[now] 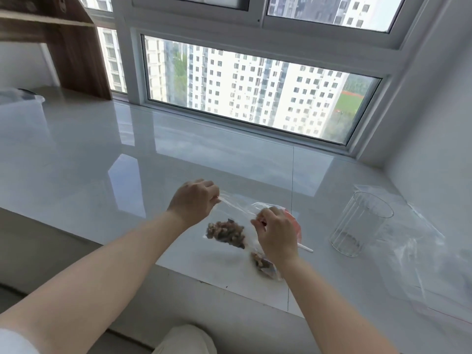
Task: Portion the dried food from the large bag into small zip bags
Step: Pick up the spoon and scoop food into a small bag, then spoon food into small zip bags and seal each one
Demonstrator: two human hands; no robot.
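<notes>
Both hands work over a glossy white stone surface [102, 154] that runs along a large window [255, 85]. The left hand [192, 201] is curled, its fingertips pinching one end of the top edge of a small clear plastic zip bag [237, 208]. The right hand [277, 232] is curled too and pinches the other end of that same edge, so the bag's mouth is stretched taut between the two hands. The bag hangs down from this edge, and a clump of brown and grey dried food pieces [226, 232] sits in its bottom, just above the surface and between the two wrists.

Just under the right wrist lies a second small clear bag with dried food inside [263, 264], resting on the surface near its front edge. Behind the right hand a bit of orange-red plastic [296, 226] shows, and a thin white stick [305, 248] pokes out from under the hand; what they belong to is hidden.

To the right stands an upright clear glass beaker-like cup [360, 226], with only a thin residue at its bottom. It rests on a large crumpled clear plastic bag [421, 251] spread flat over the right part of the surface.

At the far left sits a translucent plastic container [20, 108], beside a brown wooden shelf unit [74, 47].
</notes>
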